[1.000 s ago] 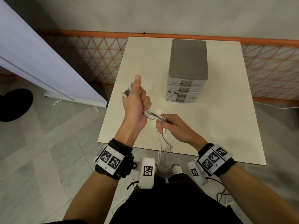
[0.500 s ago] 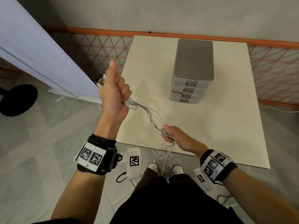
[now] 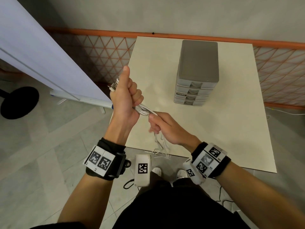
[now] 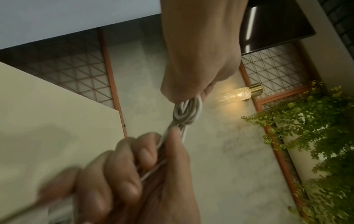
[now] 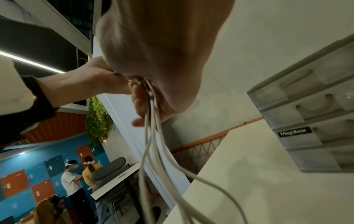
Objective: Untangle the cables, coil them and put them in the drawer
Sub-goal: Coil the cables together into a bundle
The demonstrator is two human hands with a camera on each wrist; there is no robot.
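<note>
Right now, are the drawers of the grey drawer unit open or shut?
Shut. All four drawer fronts of the grey drawer unit sit flush in the head view, none pulled out. Both hands hold the white cables away from it.

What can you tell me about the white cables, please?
The cables are thin, white and rubbery-looking, several gathered in one bundle. The left hand grips them in a fist, thumb up; connector ends stick out above the fist, and a knot-like cluster of loops bulges just below it. The right hand grips the strands close beneath. From there the loose ends hang past the table edge towards the floor, touching nothing else visible. None are in the drawers, which all look closed.
</note>
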